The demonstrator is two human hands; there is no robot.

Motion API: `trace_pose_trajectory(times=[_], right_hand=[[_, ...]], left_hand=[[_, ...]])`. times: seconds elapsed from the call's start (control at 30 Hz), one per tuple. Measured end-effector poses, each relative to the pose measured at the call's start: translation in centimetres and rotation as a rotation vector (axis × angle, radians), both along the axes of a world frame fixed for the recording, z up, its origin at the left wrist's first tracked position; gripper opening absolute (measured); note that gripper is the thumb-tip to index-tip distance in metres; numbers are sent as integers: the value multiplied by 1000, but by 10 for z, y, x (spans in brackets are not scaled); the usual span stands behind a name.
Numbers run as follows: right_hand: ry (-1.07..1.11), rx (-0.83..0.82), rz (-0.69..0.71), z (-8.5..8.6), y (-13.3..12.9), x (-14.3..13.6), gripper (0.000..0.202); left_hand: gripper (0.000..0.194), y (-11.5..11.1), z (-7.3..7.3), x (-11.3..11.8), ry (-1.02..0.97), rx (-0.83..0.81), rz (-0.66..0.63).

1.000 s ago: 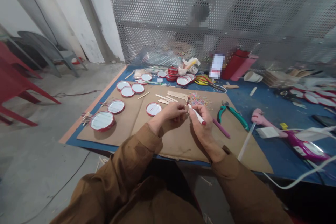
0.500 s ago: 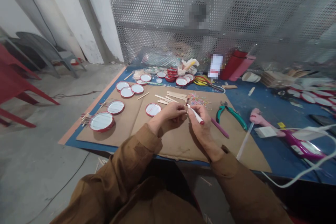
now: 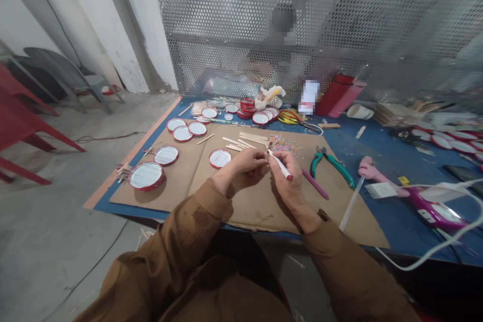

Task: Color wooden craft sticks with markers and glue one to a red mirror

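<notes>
My right hand (image 3: pixel 289 171) is closed around a white marker with a red end (image 3: pixel 281 165), its tip pointing toward my other hand. My left hand (image 3: pixel 251 163) is pinched beside the tip; what its fingers hold is too small to make out. Both hands are over the brown cardboard (image 3: pixel 192 186). Just behind them lie wooden sticks (image 3: pixel 253 137) and a pile of small coloured bands (image 3: pixel 283 145). A round red-rimmed lid (image 3: pixel 220 158) rests left of my left hand. A purple pen (image 3: pixel 315 184) lies right of my right hand.
Green-handled pliers (image 3: pixel 339 171) and a pink glue gun (image 3: pixel 372 168) with a white cable are at the right. Several red-rimmed lids (image 3: pixel 146 176) lie at the left and back. Red and pink cylinders (image 3: pixel 337 94) stand by the perforated metal screen (image 3: pixel 226 25).
</notes>
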State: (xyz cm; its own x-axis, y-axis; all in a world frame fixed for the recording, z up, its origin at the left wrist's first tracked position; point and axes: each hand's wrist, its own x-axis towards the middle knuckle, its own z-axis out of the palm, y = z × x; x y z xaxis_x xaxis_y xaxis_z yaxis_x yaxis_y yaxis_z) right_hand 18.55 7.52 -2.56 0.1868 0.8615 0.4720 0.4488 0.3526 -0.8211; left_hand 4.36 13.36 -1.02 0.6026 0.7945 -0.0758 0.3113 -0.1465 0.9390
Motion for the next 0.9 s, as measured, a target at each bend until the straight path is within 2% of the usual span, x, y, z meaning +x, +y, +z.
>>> trace_pose_trajectory(times=[0.13,0.27,0.63,0.9], right_hand=[[-10,-12,-21,-1,1,2,24],[25,52,-72,0,3,3,21],[-3,-2,-5,-1,1,1,25],[-51,115,-116,10,-8,4,21]], left_hand=[[15,0,-1,0,7,3,13],[16,0,-2,1,1,-15,25],[15,0,0,0,-6,6,5],[14,3,-8,3,-10,-61,47]])
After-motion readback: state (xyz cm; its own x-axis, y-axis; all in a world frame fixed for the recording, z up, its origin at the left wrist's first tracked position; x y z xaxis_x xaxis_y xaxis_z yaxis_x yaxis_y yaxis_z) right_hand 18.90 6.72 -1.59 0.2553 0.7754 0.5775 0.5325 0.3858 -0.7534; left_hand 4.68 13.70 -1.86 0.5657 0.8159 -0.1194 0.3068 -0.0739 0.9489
